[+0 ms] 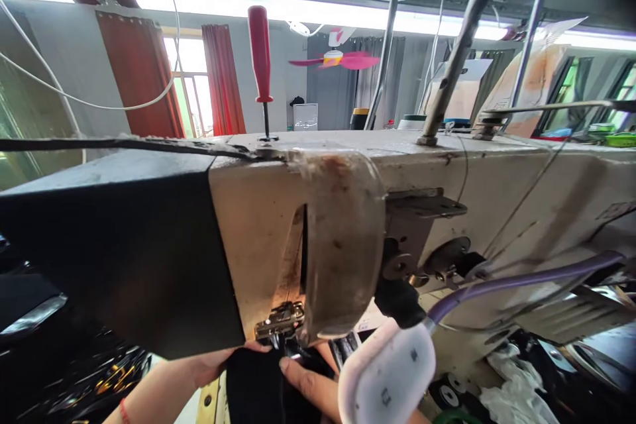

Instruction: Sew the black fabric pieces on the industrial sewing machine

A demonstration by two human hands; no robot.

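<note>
Black fabric (256, 384) lies beneath the metal presser-foot assembly (281, 319) of a sewing machine (263, 238). At the fabric's left edge is my left hand (216, 363), a fingertip pressed on the cloth close to the foot; the machine head hides most of its fingers. From the right, my right hand (313, 384) grips the cloth just in front of the foot, its thumb and a finger closed about a fold. A white lamp (390, 371) on a purple flexible arm (521, 281) covers part of this hand. The needle is not distinguishable.
A clear curved guard (345, 245) hangs before the machine head. A red-handled screwdriver (259, 53) stands upright on top. Dark shiny material with gold-coloured pieces (116, 377) lies at lower left. At lower right are a white plastic bag (521, 384) and bobbins (450, 394).
</note>
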